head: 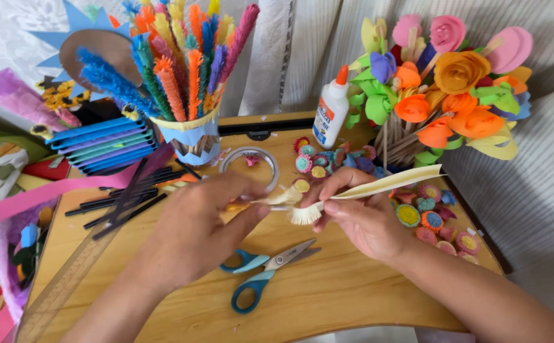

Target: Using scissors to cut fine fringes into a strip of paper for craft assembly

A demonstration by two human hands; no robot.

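Right between our hands we hold a cream paper strip (378, 184) with a fine fringed edge, just above the wooden table (328, 292). Our right hand (366, 219) pinches the long, flat end; our left hand (204, 222) closes its fingertips on the curled, feathery end. Below lie blue-handled scissors (261, 273), blades slightly apart. Beyond sit a clear tape ring (249, 166), small rolled paper discs (436, 219), a white glue bottle (331, 111) and a cup of fuzzy fringed sticks (182, 76).
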